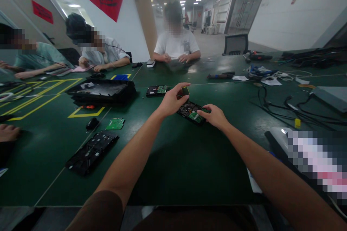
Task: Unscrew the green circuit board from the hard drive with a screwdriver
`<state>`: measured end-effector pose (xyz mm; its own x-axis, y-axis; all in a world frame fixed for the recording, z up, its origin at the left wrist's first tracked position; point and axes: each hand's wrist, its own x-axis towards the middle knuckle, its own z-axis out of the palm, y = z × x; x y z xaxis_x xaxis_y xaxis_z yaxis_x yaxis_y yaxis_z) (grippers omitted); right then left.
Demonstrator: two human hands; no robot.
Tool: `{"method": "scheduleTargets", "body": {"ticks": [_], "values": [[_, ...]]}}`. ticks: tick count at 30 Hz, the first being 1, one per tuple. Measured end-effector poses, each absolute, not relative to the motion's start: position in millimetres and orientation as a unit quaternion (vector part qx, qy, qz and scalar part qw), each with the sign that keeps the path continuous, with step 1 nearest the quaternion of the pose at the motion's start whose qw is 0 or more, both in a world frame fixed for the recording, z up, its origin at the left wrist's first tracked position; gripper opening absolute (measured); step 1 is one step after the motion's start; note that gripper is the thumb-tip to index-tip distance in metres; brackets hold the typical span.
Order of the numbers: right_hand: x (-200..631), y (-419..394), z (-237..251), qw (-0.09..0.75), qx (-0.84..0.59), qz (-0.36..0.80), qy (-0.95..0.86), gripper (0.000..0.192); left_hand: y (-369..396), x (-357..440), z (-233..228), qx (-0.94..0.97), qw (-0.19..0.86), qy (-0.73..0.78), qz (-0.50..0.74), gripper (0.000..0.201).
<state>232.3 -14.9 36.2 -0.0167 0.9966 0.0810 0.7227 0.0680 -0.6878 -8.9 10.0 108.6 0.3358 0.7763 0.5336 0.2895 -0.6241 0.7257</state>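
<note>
A black hard drive with a green circuit board on its upper face lies on the table in front of me. My right hand grips its right end, thumb over the board. Above the drive's far left end, my left hand is closed around a yellow-and-black screwdriver. Its tip is hidden behind the fingers and cannot be made out. Just beyond my left hand rests a second hard drive, also showing a green board.
Left of my arm lie a loose green circuit board, a black plastic frame and a black mouse. Farther back sits a black tray. Cables and a grey box occupy the right. Several people sit around the table.
</note>
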Motion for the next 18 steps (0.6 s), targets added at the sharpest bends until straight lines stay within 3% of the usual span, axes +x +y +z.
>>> {"method": "scheduleTargets", "body": {"ticks": [18], "values": [[235.0,-10.9,29.2,0.296,-0.632,0.218,-0.682,0.052,14.1,-14.4,105.4,0.795,0.264,0.323,0.44,0.053]]}}
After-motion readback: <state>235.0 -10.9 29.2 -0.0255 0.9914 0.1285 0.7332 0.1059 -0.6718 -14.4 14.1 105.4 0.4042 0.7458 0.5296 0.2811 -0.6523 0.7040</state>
